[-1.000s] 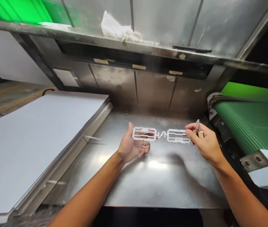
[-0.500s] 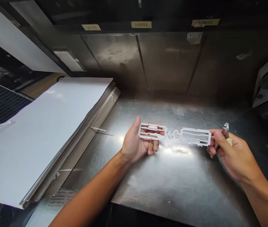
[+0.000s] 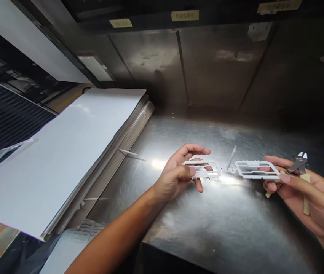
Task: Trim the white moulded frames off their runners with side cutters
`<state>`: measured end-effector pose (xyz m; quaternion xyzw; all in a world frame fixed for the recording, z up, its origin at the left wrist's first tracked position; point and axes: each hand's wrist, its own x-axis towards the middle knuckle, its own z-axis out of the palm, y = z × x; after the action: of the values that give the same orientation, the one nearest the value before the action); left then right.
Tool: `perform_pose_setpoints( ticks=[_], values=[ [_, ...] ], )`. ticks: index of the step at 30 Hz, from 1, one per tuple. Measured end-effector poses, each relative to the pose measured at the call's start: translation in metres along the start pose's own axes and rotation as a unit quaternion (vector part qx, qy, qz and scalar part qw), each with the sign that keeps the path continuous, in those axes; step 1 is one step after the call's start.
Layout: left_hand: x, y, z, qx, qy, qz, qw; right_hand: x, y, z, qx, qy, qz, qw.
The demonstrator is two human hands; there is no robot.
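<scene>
A white moulded plastic part, made of two open rectangular frames joined by a curved runner, is stretched level between my hands above the metal table. My left hand pinches the left frame with the thumb on top, its other fingers spread behind and below. At the outer end of the right frame, my right hand grips the edge between thumb and fingers. The same hand also carries side cutters with cream handles, jaws pointing up and away. A thin white stem sticks up from the runner.
To the left lies a thick stack of large white sheets, with thin white strips poking from its side. The metal table ends at a near edge below my left forearm. A metal wall panel with yellowish labels rises behind.
The plastic part has tilted flatter, and its stem now stands up. My left thumb has moved onto the frame. The side cutters show more fully in my right hand. The view has shifted.
</scene>
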<state>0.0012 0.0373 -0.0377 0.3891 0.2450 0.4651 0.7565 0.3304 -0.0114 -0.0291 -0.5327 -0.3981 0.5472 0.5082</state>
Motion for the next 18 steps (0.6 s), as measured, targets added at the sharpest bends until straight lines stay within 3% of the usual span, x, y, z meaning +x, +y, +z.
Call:
perform_pose_setpoints(
  ticks=[7, 18],
  values=[
    [0.005, 0.001, 0.002, -0.046, 0.03, -0.001, 0.998, -0.002, 0.008, 0.001, -0.064, 0.012, -0.029, 0.997],
    [0.007, 0.0, -0.001, -0.082, -0.005, 0.007, 0.997, -0.001, 0.025, -0.013, -0.13, 0.064, -0.009, 0.989]
  ],
)
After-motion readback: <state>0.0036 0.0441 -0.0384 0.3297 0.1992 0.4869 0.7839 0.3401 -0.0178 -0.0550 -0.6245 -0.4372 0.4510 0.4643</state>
